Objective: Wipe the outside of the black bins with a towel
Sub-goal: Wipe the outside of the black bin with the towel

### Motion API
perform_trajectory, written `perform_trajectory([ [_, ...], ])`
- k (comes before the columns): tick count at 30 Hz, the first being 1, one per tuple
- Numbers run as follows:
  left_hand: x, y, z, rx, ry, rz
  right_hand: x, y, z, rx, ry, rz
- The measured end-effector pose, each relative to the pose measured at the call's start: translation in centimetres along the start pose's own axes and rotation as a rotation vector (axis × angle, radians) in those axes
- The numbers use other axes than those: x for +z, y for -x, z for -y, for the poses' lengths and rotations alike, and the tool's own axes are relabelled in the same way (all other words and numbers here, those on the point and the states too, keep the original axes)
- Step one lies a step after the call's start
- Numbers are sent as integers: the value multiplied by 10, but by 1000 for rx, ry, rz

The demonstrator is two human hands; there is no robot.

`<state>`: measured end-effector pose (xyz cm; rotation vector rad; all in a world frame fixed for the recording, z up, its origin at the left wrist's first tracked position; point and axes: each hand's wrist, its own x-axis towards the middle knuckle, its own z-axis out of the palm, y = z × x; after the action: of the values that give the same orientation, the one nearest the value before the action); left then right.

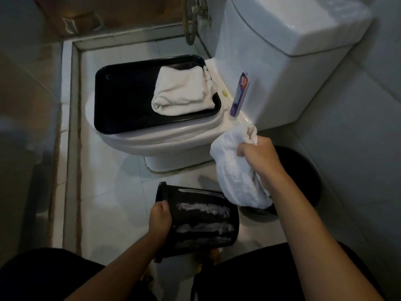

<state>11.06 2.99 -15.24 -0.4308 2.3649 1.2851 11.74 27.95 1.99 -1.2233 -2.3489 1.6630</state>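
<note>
A small black bin (201, 220) lies tipped on its side above the floor in front of me, its mouth to the left. White smears streak its outer wall. My left hand (160, 220) grips its rim. My right hand (258, 157) holds a bunched white towel (236, 177) in the air, up and to the right of the bin, not touching it. A second, larger black bin (303, 170) stands on the floor by the right wall, partly hidden behind my right arm and the towel.
A white toilet (173, 140) stands ahead with a black tray (125, 98) on its lid; a folded white towel (184, 92) lies in the tray. A purple tube (239, 94) stands beside the tank. Tiled walls close in left and right. My knees fill the bottom edge.
</note>
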Motion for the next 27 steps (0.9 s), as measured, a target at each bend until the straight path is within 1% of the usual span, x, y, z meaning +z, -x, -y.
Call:
perform_trajectory([
  [3,0,-9,8,-103,106,-11,8,2,-5,7,37,26],
  [9,-5,-21,11,-199,240,-25,33,5,-26,78,142,96],
  [16,-15,-37,23,-242,255,21,78,1,-39,58,235,134],
  [19,-19,-44,28,-293,271,10,95,0,-44,125,216,161],
  [21,-21,-48,33,-321,299,12,104,1,-46,203,178,154],
  [25,-23,-53,36,-312,277,14,111,-1,-31,342,66,123],
  [27,-25,-55,34,-313,245,16,111,0,-24,358,19,135],
])
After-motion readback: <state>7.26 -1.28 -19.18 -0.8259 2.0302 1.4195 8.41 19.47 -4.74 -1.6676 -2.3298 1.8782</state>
